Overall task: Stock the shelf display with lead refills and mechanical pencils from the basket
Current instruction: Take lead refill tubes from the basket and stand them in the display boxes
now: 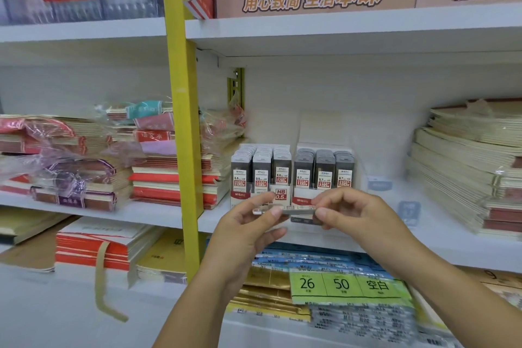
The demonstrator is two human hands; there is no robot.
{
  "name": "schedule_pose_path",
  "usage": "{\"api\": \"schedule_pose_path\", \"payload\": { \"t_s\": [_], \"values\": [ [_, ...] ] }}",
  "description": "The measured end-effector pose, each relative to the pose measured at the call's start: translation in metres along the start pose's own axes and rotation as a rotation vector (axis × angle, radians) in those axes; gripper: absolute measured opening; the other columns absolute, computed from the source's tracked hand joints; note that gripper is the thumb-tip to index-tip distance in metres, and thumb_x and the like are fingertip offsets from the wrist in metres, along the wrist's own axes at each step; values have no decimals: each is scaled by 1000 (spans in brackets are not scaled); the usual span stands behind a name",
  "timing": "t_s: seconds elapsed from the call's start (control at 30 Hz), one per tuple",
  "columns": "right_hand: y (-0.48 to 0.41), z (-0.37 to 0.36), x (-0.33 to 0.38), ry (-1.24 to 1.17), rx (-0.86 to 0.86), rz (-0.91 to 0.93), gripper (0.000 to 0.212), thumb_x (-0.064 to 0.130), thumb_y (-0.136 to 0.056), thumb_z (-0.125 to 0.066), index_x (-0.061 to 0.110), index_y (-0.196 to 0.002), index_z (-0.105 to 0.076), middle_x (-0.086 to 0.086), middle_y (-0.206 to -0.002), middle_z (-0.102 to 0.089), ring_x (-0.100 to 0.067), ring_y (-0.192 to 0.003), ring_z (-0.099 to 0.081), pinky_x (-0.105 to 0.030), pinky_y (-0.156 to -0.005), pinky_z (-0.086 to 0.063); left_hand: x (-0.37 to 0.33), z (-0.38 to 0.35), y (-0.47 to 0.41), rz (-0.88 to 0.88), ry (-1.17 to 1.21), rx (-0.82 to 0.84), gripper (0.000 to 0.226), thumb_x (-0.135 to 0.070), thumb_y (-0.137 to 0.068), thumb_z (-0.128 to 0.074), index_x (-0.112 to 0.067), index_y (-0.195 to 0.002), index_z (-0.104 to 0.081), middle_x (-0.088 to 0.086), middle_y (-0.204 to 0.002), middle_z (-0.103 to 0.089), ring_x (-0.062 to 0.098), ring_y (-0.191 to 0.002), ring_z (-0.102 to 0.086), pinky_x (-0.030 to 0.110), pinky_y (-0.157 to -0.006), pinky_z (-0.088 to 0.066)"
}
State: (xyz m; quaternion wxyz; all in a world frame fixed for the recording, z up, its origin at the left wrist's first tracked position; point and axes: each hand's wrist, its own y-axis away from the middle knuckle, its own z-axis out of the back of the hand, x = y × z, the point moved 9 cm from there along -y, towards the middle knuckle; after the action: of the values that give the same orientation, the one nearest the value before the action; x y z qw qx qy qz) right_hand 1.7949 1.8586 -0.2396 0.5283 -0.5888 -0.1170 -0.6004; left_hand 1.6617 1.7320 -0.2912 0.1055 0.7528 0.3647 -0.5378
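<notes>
Lead refill case (285,209), slim, flat, grey and clear plastic, held level in the air between both hands, just in front of the white shelf board (147,216) and its displays. Far left on that board: wrapped stacks of red-banded exercise books (82,167), loose clear film around several. Next, yellow metal upright (180,99) dividing the bays. Left hand (248,224) raised, grip clamped on the case's left end, thumb and fingers closed on it. Behind the hands, two white display boxes side by side on the board: 0.5 refill display (261,175) with three rows of grey cases, then 0.7 refill display (323,172) with three rows likewise. Right hand (356,215), grip pinched on the case's right end between thumb and fingertips. Far right, tall stacks of cream-covered notebooks (466,175). Lower down, beneath the hands on the next shelf, green label packs (347,284) marked 26 and 50.
</notes>
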Motion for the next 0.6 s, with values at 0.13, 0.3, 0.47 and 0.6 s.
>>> {"api": "schedule_pose_path", "payload": {
  "t_s": [0.13, 0.3, 0.47, 0.6],
  "values": [
    [4, -7, -1, 94, -17, 2, 28, 0, -76, -77, 27, -79, -70, 14, -98, -64, -28, -95, -61, -33, -83, -55, 1, -1, -2, -22, 9, -27, 45, 3, -87, -70, -15, -126, -56, 12, -106, -78, 22, -95, -75, 24, -74, -60],
    [4, -14, -6, 101, 14, -56, 27, 11, -83, -74, 37, -86, -64, 2, -89, -70, -28, -86, -66, -52, -78, -56, -5, -10, -3, -84, -143, 5, 31, 2, -90, -68, -11, -119, -64, 8, -103, -79, 22, -100, -74, 23, -75, -60],
    [-2, -22, 5, 175, 56, 33, 49, 12, -88, -68, 53, -110, -55, 13, -90, -61, -12, -73, -60, -30, -68, -56, -10, -27, -3, -160, -319, 46, 38, -4, -87, -74, -39, -103, -76, -8, -100, -77, 12, -89, -75, 21, -73, -59],
    [-7, -22, 6, 261, 75, 43, 68, 5, -90, -64, 63, -122, -45, 11, -93, -56, -17, -74, -61, -29, -68, -56, -14, -22, -7, -275, -545, -79, 35, -20, -89, -75, -51, -103, -68, -21, -95, -72, -2, -91, -66, 16, -76, -55]
  ]
}}
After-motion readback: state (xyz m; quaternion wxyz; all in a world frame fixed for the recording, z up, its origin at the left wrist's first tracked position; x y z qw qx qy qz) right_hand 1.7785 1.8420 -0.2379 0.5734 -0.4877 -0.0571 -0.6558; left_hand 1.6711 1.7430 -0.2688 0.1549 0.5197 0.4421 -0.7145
